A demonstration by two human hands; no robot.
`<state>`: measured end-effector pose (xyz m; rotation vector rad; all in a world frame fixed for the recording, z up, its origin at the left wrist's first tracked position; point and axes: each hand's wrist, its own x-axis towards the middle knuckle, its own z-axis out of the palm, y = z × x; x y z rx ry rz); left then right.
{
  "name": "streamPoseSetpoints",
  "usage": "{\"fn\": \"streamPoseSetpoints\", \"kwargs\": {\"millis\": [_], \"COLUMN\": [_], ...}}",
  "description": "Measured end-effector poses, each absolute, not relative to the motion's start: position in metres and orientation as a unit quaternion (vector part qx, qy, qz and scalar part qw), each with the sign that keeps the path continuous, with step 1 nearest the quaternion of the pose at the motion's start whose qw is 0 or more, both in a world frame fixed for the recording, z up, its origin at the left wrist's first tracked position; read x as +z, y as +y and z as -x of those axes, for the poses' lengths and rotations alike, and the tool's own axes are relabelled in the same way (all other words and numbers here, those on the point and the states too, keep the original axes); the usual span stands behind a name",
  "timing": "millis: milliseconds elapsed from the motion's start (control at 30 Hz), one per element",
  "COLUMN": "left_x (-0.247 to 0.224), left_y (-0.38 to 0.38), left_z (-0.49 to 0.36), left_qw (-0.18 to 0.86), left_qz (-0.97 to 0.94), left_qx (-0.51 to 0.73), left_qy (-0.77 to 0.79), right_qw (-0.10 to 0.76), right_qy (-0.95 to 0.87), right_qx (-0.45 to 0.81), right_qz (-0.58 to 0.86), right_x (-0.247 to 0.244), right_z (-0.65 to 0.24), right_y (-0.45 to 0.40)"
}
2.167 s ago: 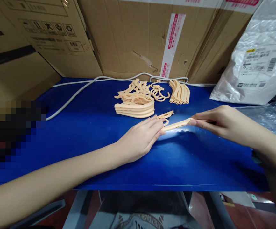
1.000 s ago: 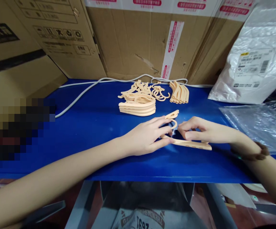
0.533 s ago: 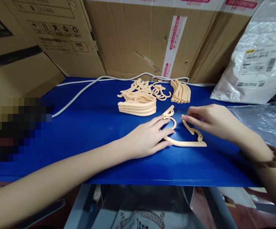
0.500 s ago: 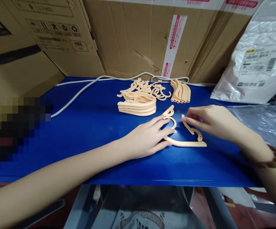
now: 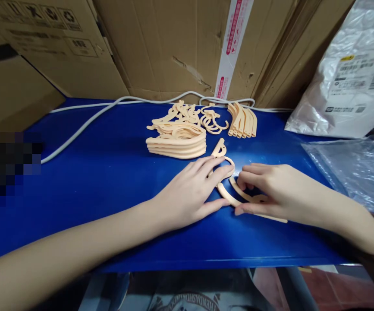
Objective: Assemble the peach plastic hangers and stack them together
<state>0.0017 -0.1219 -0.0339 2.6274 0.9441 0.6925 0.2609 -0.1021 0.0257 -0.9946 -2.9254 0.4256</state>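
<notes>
My left hand (image 5: 195, 190) lies over a cream plastic folding hanger (image 5: 230, 166) on the blue table, its fingers and thumb gripping the middle part. One short arm of that hanger points away from me and another runs to the right. My right hand (image 5: 271, 190) is closed around a curved cream hanger arm (image 5: 240, 190) lying just inside the right-hand arm, with its thumb against the lower piece. My right palm and fingers hide part of both pieces. Behind my left hand sits a stack of cream hanger parts (image 5: 177, 144).
Behind the stack lie loose cream pieces (image 5: 185, 113), several plastic hooks (image 5: 212, 121) and a row of curved arms (image 5: 242, 121). A white cable (image 5: 86, 125) crosses the back of the blue table (image 5: 109, 172). Cardboard boxes (image 5: 161, 47), a white parcel bag (image 5: 342, 86) and clear plastic (image 5: 361, 172) surround it.
My right hand has moved left and toward me, bringing the curved arm against the hanger's lower arm. The hanger has turned slightly under my left hand. The camera view has shifted.
</notes>
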Motion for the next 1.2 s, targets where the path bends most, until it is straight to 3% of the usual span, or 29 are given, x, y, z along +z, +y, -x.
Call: {"fn": "streamPoseSetpoints", "kwargs": {"millis": [267,467,633,800,1200], "left_x": [-0.032,-0.033,-0.036,-0.034,-0.038], "left_y": [-0.122,-0.12,-0.114,-0.114,-0.105], "left_z": [0.002,0.003,0.006,0.005,0.01], "left_qw": [0.168,0.164,0.149,0.154,0.094], "left_qz": [-0.898,-0.907,-0.901,-0.898,-0.91], "left_qx": [0.235,0.22,0.238,0.239,0.259], "left_qy": [0.332,0.32,0.33,0.334,0.309], "right_qw": [0.013,0.058,0.039,0.037,0.047], "right_qy": [-0.955,-0.962,-0.942,-0.921,-0.942], "right_qx": [0.152,0.031,-0.025,-0.008,0.042], "right_qz": [0.253,0.263,0.332,0.387,0.33], "right_x": [0.029,0.024,0.019,0.017,0.029], "right_z": [-0.262,-0.286,-0.292,-0.287,-0.269], "right_y": [-0.102,-0.079,-0.069,-0.073,-0.084]}}
